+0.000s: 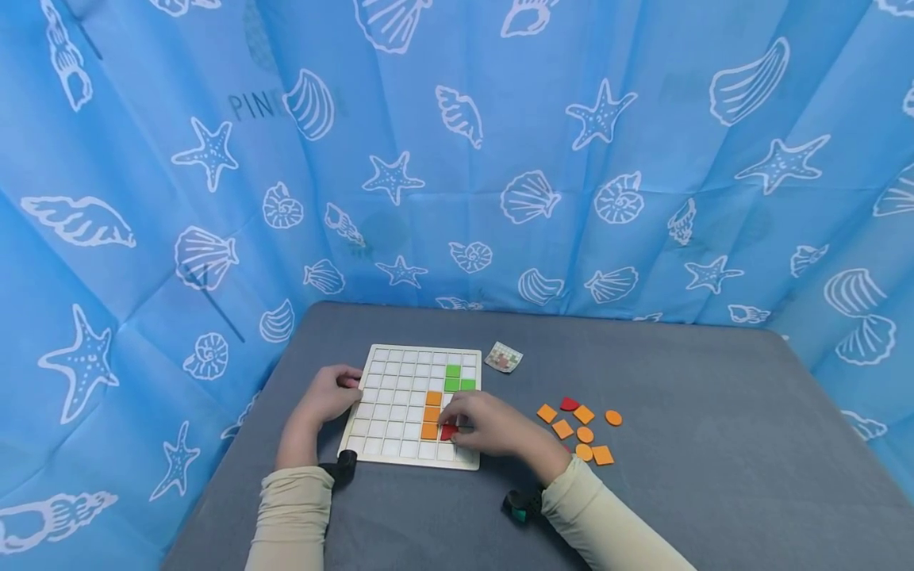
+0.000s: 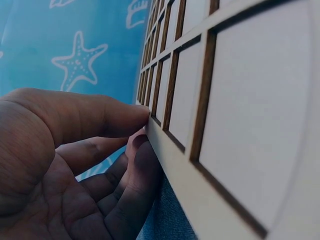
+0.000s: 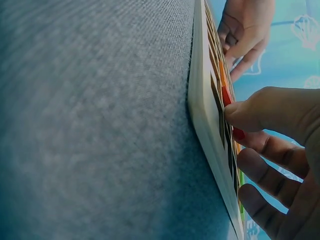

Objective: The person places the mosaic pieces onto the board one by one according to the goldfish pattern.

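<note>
A wooden grid board (image 1: 389, 412) with white square cells lies on the table. My left hand (image 1: 332, 394) grips its left edge, thumb on the rim and fingers curled beside and beneath it in the left wrist view. Over the lower right cells, my right hand (image 1: 493, 426) pinches a red piece (image 3: 239, 133) between thumb and index finger; its shape is mostly hidden. Another patch of red (image 1: 447, 433) shows at the fingertips, beside a column of orange squares (image 1: 432, 414) in the board. Green squares (image 1: 453, 384) sit in cells further up.
Right of the board lie loose orange squares (image 1: 562, 429), orange round pieces (image 1: 585, 434) and a red piece (image 1: 569, 404). A small patterned card (image 1: 504, 358) lies near the board's upper right corner. A blue shell-print curtain (image 1: 500, 159) hangs behind the grey table (image 1: 714, 444).
</note>
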Available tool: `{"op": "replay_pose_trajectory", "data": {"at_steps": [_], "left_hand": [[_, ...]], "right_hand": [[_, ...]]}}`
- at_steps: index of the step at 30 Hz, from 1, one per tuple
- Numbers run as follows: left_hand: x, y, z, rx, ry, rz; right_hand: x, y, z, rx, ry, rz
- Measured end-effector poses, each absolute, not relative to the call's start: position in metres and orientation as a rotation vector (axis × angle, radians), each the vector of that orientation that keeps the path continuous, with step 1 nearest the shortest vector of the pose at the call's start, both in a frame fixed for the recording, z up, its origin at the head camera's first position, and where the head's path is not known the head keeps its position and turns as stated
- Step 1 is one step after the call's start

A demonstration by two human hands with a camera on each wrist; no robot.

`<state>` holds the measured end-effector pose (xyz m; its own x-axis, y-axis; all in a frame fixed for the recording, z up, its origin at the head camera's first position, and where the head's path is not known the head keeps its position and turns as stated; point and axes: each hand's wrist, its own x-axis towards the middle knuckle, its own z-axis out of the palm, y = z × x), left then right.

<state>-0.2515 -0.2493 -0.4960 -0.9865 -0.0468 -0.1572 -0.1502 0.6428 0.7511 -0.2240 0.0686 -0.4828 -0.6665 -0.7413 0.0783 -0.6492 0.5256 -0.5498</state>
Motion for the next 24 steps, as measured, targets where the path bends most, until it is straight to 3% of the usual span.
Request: {"op": "replay_pose_trajectory", "data": {"at_steps": [24], "left_hand": [[-0.2509,-0.2494,-0.495,-0.164,2.751,1.253]], "right_hand": [[-0.2242,0.0681,-0.4824,-1.179,2.615,-0.845]]}}
